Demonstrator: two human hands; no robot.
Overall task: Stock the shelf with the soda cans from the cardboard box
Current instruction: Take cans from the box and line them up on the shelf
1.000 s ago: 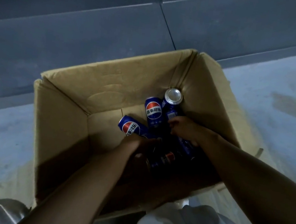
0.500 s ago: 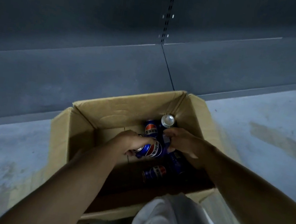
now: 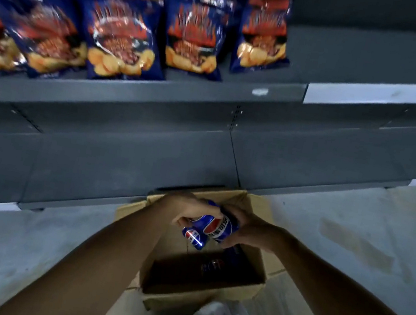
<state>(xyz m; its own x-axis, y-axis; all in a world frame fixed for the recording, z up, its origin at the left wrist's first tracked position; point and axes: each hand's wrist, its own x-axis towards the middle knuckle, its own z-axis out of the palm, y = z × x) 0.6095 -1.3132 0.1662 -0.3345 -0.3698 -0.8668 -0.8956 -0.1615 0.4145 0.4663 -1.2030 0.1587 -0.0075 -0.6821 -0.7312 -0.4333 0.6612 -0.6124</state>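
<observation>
Both hands are raised above the open cardboard box (image 3: 257, 290), close together, and clamp a cluster of blue soda cans between them. The left hand (image 3: 182, 211) curls its fingers over the top and left side of the cluster. The right hand (image 3: 247, 229) wraps the right side, thumb toward the box.

Upper can (image 3: 218, 226): lies roughly on its side, long axis running lower-left to upper-right, logo and white lettering facing the camera. Lower can (image 3: 193, 237): sits just beneath and touching it, long axis tilted, its lower end pointing down toward the box. A third can may be behind the fingers (cannot tell).

Inside the box, at least one more can (image 3: 212, 264) lies in shadow on the bottom. The box stands on the pale floor (image 3: 350, 246), against the base of the grey shelf (image 3: 119, 168). One shelf level up, blue snack bags (image 3: 122, 36) stand in a row.
</observation>
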